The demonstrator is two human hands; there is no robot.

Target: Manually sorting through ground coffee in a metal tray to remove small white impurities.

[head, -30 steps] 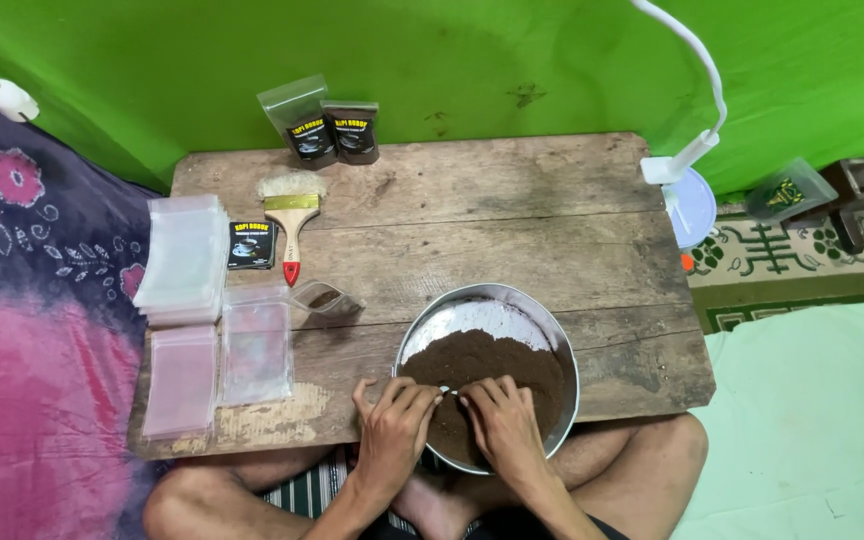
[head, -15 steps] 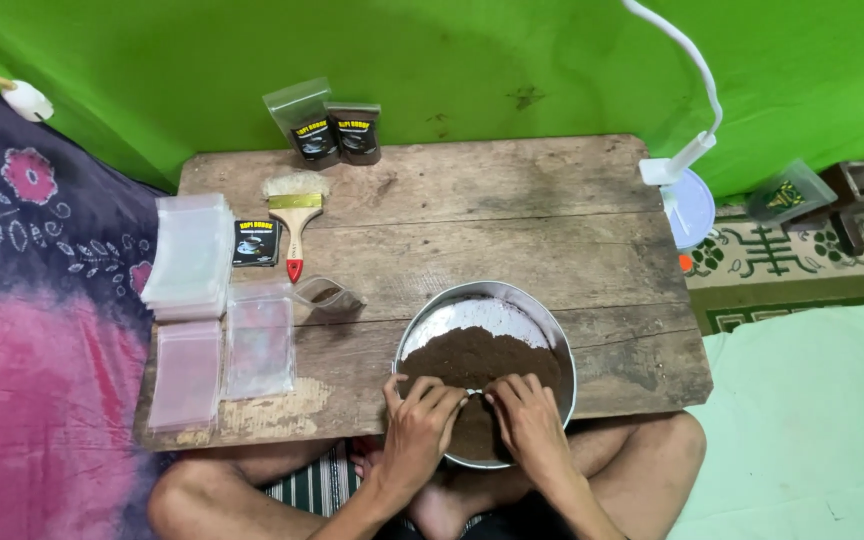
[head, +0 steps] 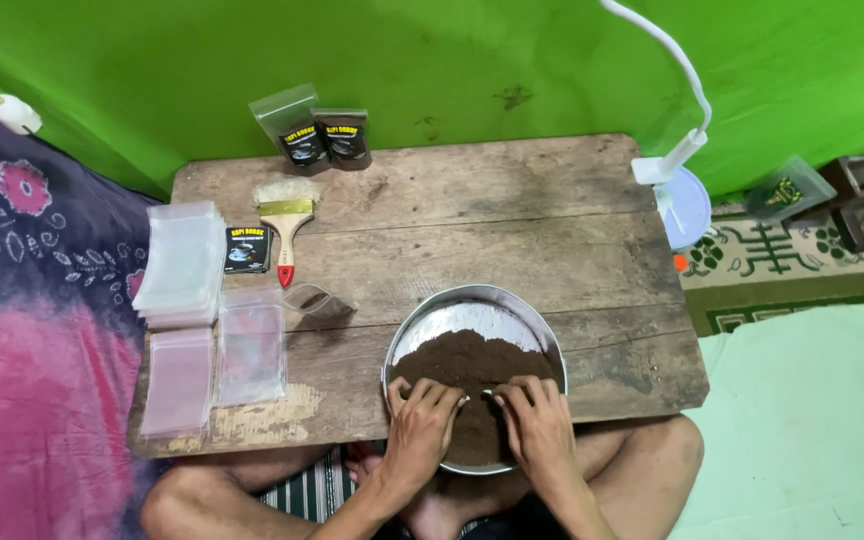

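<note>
A round metal bowl (head: 472, 305) sits at the near edge of the wooden table (head: 472, 210), and it holds a heap of dark brown powder (head: 467, 360). My left hand (head: 422, 420) and my right hand (head: 540, 425) both rest on the near part of the powder, fingers bent and fingertips almost touching. Between the fingertips shows a small pale object (head: 483, 395), too small to name. The palms are hidden from view.
Stacks of clear plastic pouches (head: 184, 262) lie at the table's left, with one open pouch (head: 317, 300) beside a red-handled brush (head: 287, 225). A small black packet (head: 248, 248) and two filled pouches (head: 314, 135) stand further back. A white lamp (head: 677, 170) is clamped at the right edge.
Both hands stayed in the bowl and drew a little closer together over the powder. The view shifted slightly.
</note>
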